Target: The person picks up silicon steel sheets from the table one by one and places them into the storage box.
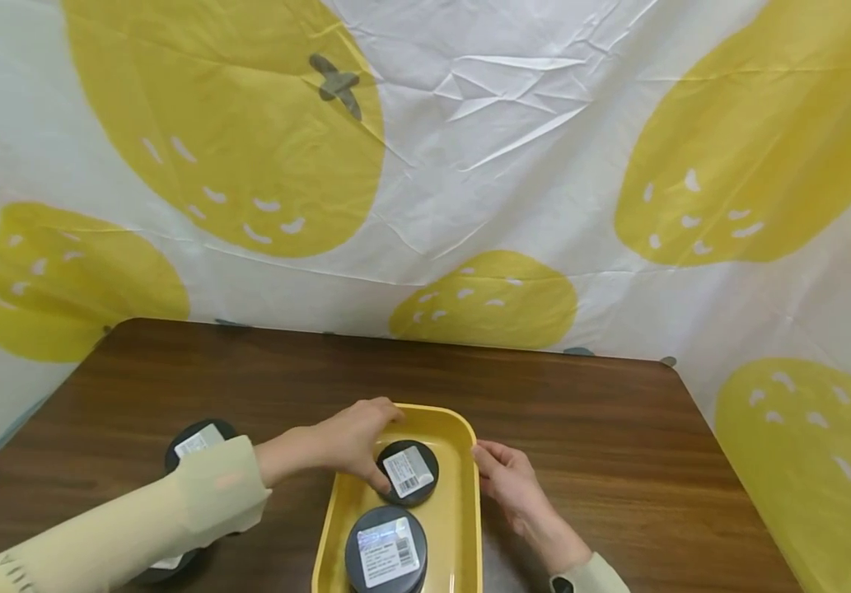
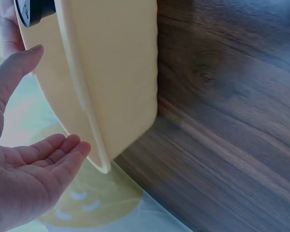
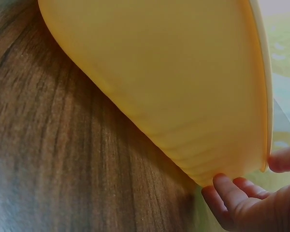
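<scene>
A yellow tray (image 1: 462, 486) with raised walls holds round black discs with white barcode labels. The farther disc (image 1: 408, 473) lies near the tray's far end, and a thicker one, perhaps a stack (image 1: 386, 550), is nearer. My left hand (image 1: 358, 436) reaches over the left rim, its thumb tip at the farther disc's edge. In the left wrist view that hand (image 2: 34, 169) has thumb and fingers spread apart with nothing between them. My right hand (image 1: 510, 482) pinches the tray's far right corner; in the right wrist view its thumb (image 3: 282, 158) is at the rim and its fingers under the corner.
Left of the tray, another labelled black disc (image 1: 198, 436) lies on the brown wooden table (image 1: 581, 412), partly behind my left sleeve. A further black disc (image 1: 189, 562) shows below the sleeve. A white cloth with yellow fruit prints (image 1: 484, 206) hangs behind the table.
</scene>
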Action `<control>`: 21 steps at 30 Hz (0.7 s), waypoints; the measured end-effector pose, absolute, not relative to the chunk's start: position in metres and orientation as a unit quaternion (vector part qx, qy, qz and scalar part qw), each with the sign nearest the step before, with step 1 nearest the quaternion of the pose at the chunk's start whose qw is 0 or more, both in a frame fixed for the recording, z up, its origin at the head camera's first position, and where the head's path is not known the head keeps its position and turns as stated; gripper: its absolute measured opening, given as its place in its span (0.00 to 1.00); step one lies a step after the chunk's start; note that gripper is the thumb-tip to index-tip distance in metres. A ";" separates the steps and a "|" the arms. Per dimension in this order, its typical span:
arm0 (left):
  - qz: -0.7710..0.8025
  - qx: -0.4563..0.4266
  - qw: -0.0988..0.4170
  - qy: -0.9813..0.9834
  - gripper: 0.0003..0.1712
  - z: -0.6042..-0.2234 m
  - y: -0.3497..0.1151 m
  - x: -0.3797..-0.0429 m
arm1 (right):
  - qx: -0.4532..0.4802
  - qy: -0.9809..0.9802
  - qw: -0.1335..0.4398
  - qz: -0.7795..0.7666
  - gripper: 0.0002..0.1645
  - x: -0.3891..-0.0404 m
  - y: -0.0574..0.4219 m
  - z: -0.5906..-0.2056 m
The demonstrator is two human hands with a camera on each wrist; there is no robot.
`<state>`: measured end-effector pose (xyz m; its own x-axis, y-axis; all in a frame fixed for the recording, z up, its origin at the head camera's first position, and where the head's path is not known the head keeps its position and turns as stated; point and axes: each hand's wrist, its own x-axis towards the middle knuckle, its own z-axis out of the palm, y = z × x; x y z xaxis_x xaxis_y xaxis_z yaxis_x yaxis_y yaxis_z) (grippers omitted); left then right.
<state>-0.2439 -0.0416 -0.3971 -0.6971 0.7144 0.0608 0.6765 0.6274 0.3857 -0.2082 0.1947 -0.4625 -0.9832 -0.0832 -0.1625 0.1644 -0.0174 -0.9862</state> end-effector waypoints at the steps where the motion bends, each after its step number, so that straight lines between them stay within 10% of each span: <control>1: 0.194 0.384 0.047 0.902 0.45 -0.398 -0.043 -0.244 | 0.030 0.695 0.087 -0.713 0.23 -0.208 0.195 -0.463; 21: 0.233 0.364 0.000 0.902 0.43 -0.397 -0.075 -0.240 | 0.026 0.680 0.089 -0.727 0.22 -0.210 0.194 -0.463</control>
